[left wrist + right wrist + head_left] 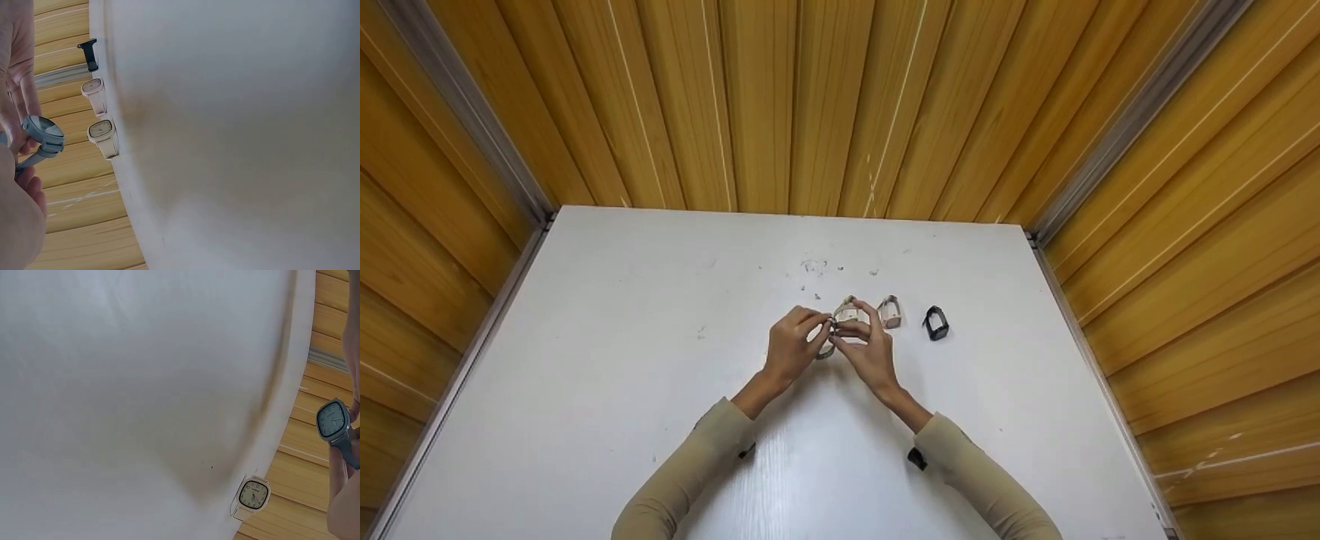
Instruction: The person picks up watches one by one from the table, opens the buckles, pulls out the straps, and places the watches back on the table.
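Observation:
A grey-blue watch (826,352) is held between both hands above the table. My left hand (790,349) pinches it from the left, and my right hand (873,355) pinches it from the right, the fingertips nearly meeting. In the left wrist view the watch (45,133) shows its rounded-square case and bent strap; in the right wrist view its dial (333,419) faces the camera. Just behind the fingers stands a cream watch (849,313), partly covered by my right hand in the head view.
Right of the cream watch, a pale pink watch (891,313) and a black watch (937,325) stand on the white table (622,337). Wood-patterned walls (757,105) with metal frame edges enclose the table's back and sides. Small dark marks dot the tabletop.

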A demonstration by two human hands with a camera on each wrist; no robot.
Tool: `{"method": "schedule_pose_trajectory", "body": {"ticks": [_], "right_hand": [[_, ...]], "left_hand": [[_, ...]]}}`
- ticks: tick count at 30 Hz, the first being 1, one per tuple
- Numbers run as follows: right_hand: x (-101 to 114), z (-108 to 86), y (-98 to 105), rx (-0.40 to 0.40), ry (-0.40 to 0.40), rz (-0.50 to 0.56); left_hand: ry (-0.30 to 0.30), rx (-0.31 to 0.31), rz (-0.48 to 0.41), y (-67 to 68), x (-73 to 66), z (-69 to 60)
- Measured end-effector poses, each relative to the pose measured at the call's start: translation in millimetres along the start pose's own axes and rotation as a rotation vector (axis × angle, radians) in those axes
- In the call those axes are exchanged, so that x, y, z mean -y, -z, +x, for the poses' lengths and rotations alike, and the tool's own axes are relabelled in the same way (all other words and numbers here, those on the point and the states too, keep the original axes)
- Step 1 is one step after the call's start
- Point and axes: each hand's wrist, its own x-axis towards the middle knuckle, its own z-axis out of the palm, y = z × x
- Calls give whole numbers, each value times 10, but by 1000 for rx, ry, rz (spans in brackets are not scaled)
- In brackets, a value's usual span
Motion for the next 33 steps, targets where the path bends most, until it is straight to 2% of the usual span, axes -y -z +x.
{"method": "schedule_pose_trajectory", "body": {"ticks": [6,11,15,22,28,33], "right_hand": [[-15,17,-14,-5,12,22],[-40,20,-20,-8,-13,40],[-58,22,-23,-11,-30,36],[-48,32,-31,-23,-21,48],[-33,25,-31,-16,-24,49],[-42,41,-17,-4,-66,72]], "left_hand": [[-64,-23,142,29,-21,39],[-107,-21,243,20,-17,50],[-150,-45,298,11,-10,60],[-175,-64,330,27,-29,93],[-180,-47,355,38,-39,96],[-183,-14,316,38,-25,117]]}}
